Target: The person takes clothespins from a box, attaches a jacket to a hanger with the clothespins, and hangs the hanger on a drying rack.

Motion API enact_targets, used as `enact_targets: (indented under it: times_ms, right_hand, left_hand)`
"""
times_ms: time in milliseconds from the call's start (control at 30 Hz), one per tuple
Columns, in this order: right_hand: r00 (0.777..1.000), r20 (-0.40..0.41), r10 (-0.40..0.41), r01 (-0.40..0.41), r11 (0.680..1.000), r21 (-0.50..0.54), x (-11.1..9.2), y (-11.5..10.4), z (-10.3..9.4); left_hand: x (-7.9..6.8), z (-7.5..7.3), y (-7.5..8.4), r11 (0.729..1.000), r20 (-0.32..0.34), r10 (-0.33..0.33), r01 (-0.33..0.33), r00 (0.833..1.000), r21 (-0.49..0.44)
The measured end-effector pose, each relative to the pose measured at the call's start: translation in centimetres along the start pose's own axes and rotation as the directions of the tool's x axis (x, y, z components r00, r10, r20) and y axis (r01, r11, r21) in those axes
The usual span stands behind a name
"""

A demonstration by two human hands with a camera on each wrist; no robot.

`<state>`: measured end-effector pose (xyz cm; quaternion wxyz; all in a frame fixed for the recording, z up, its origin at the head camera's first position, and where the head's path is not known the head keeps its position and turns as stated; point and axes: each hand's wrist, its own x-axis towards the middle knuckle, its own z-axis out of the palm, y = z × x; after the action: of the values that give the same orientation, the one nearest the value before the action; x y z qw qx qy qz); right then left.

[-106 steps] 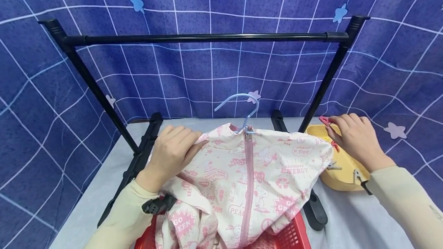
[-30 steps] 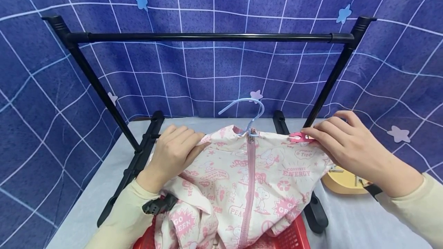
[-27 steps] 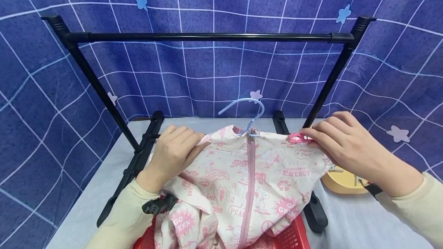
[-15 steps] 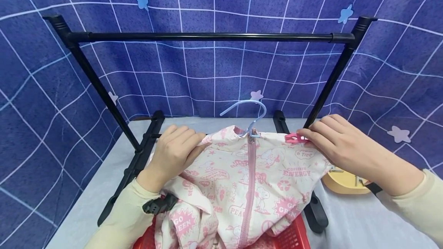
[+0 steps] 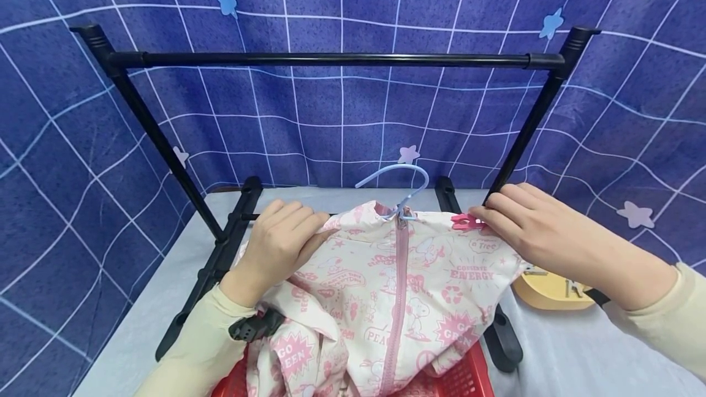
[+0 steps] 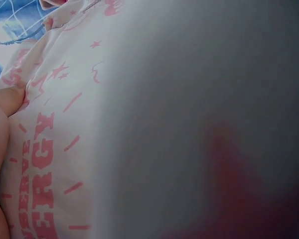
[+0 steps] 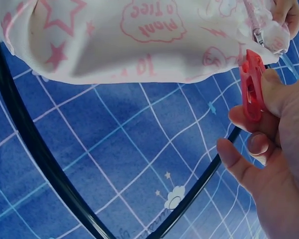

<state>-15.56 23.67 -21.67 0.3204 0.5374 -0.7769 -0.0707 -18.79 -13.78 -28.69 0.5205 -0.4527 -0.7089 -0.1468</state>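
A white jacket (image 5: 358, 299) with pink print and a pink zipper is spread upright in the head view. From its collar rises the hook of a light blue hanger (image 5: 405, 166). My left hand (image 5: 278, 244) grips the jacket's left shoulder, fingers over the top and thumb in front. At the other shoulder, my right hand (image 5: 535, 231) pinches a red clothespin (image 5: 466, 222). In the right wrist view the clothespin (image 7: 251, 94) has its tip at the fabric's edge, with thumb and index finger on its handles. Blurred cloth fills most of the left wrist view.
Behind the jacket stands a black rack with a horizontal bar (image 5: 331, 59). A red basket (image 5: 480, 372) sits below the jacket. At the right, partly behind my right arm, is a yellow container (image 5: 543, 299) holding clips. A blue patterned curtain (image 5: 353, 121) hangs behind.
My right hand has brought the red clothespin from over the yellow container to the jacket's shoulder, then shifted it slightly left. The hanger hook has dipped a little rightward. My left hand keeps its grip.
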Motion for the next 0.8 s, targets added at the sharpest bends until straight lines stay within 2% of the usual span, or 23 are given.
enact_targets:
  times_ms: [433, 800]
  right_hand:
    - [0.996, 0.069, -0.049, 0.055, 0.995, -0.081, 0.40, -0.09, -0.66]
    - [0.991, 0.113, -0.074, 0.085, 0.991, -0.102, 0.79, -0.13, -0.83]
  left_hand:
    - [0.07, 0.05, 0.21, 1.000, 0.008, -0.003, 0.003, 1.000, -0.001]
    - [0.14, -0.04, 0.37, 1.000, 0.008, -0.006, 0.006, 1.000, -0.015]
